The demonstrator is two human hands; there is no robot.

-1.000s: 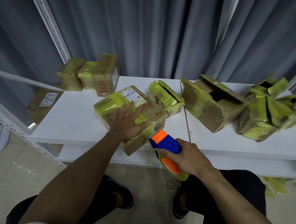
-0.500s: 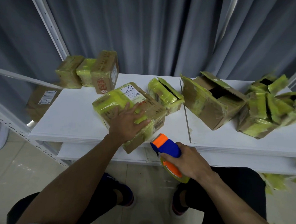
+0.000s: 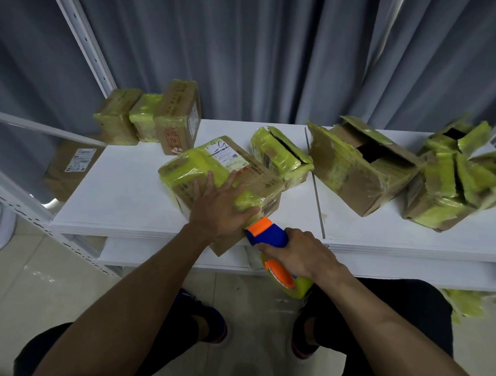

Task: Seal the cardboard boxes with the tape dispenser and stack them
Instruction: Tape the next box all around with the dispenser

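Observation:
A cardboard box [image 3: 237, 165] wrapped in yellow-green tape, with a white label on top, lies at the front edge of the white table [image 3: 120, 191], its near corner hanging over the edge. My left hand [image 3: 217, 206] presses flat on its top, fingers spread. My right hand [image 3: 299, 254] grips the blue and orange tape dispenser [image 3: 268, 234]; its orange head touches the box's near side beside my left hand. The yellow tape roll [image 3: 292, 283] hangs below my right hand.
Three taped boxes [image 3: 151, 118] stand at the table's back left. A small open box [image 3: 282, 154], a larger open box [image 3: 360, 164] and a pile of open boxes [image 3: 456, 177] lie to the right. Another box [image 3: 70, 165] sits lower left. Grey curtains hang behind.
My right hand has brought the dispenser up and forward until its head meets the box's near side. My left hand has stayed pressed on the box.

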